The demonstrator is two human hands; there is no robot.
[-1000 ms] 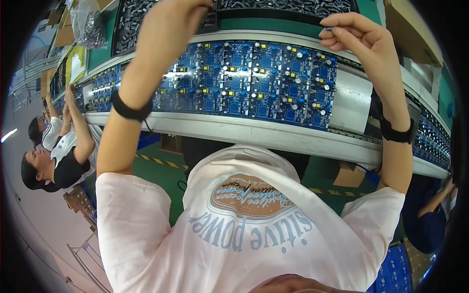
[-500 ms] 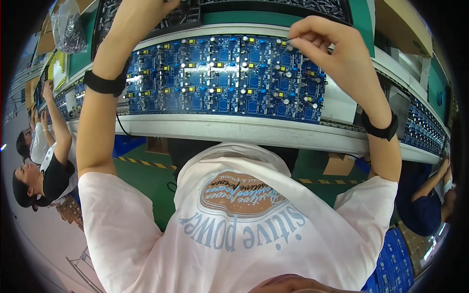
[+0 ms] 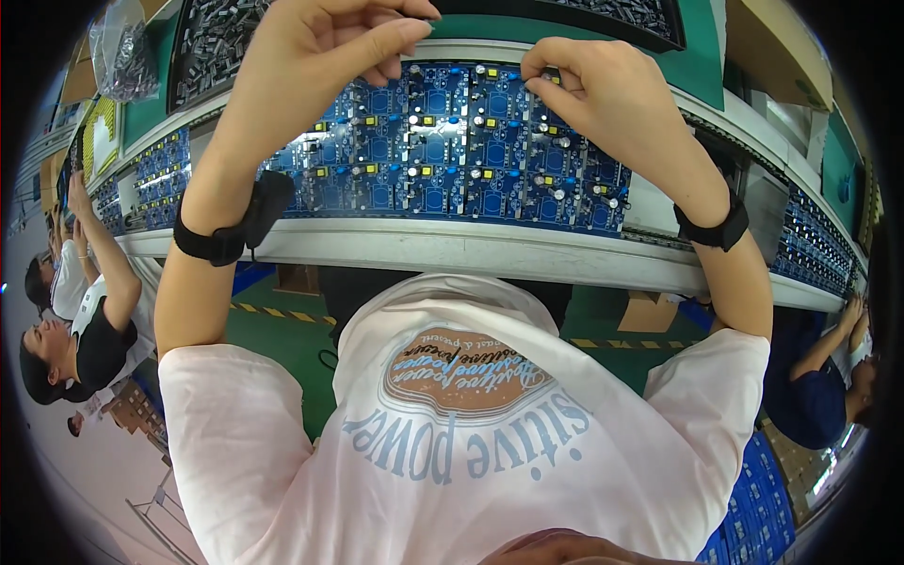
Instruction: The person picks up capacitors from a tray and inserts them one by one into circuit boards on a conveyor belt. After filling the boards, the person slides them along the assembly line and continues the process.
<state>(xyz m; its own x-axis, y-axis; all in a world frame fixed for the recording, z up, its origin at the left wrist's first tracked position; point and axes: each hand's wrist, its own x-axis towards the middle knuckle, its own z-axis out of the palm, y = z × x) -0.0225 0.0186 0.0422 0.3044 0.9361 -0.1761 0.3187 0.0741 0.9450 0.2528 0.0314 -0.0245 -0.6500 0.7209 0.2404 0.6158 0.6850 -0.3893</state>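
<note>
A panel of blue circuit boards [image 3: 438,151] lies on the rail line in front of me, carrying small yellow blocks, silver-topped cylinders and blue discs. Over the panel's far left part is my left hand [image 3: 344,52], its thumb and forefinger brought close together; anything between them is too small to make out. My right hand [image 3: 607,89] pinches thumb and forefinger at the panel's far edge, right of the middle. Whatever sits in that pinch is hidden. Both wrists wear black bands.
Beyond the rail [image 3: 452,247], a black tray of small dark cylindrical parts [image 3: 212,52] stands left, another tray [image 3: 626,11] at the far middle. A clear bag of parts [image 3: 129,61] lies far left. Co-workers are at both sides; more boards [image 3: 815,235] line the right.
My left hand has come back from the far tray, rightward and nearer, over the panel. My right hand has shifted a little left along the far edge.
</note>
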